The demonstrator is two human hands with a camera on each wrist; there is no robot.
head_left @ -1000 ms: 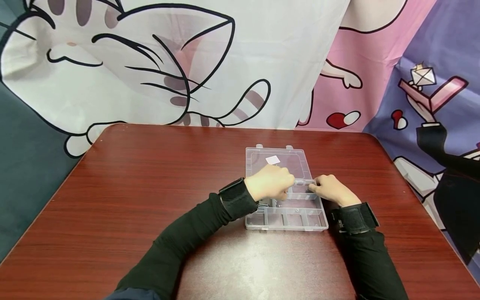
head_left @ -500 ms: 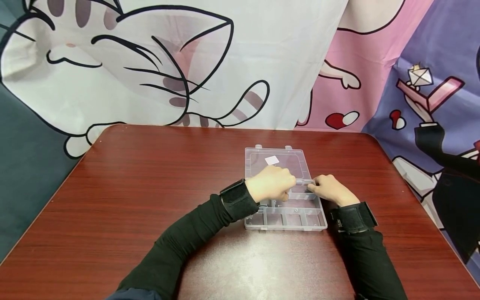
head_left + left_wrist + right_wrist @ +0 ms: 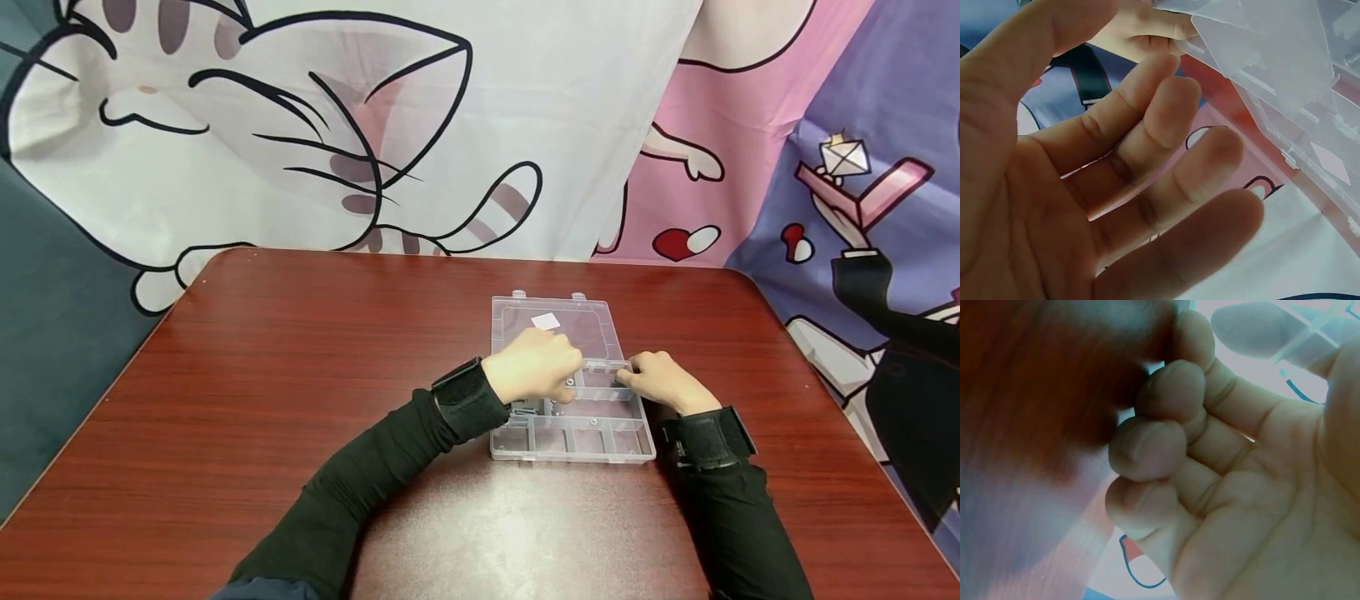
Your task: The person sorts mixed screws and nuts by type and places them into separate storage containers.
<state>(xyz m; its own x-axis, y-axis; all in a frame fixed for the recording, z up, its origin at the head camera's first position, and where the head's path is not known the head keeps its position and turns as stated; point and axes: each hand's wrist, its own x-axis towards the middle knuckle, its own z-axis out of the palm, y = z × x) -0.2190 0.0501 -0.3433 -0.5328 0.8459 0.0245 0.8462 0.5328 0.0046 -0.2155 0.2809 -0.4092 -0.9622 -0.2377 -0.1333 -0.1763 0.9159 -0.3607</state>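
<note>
A clear plastic compartment box [image 3: 573, 458] lies on the table with its lid [image 3: 592, 325] laid back. My left hand [image 3: 532, 365] is over the box's left middle part. In the left wrist view its fingers [image 3: 1210, 156] are loosely bent and apart, with nothing in the palm. At the box's right side my right hand [image 3: 663, 379] grips the wall, thumb over the inner side and curled fingers [image 3: 1147, 447] outside. Small grey parts [image 3: 528, 407] lie in a left compartment, partly hidden by my left hand; what they are is too small to tell.
The reddish-brown table [image 3: 300, 333] extends around the box on all sides. Behind its far edge hangs a printed cloth [image 3: 570, 125] with cartoon figures. A small white label [image 3: 545, 321] is on the lid.
My left hand has shifted slightly to the left over the box, uncovering a little more of a middle compartment. My right hand stays at the box's right wall.
</note>
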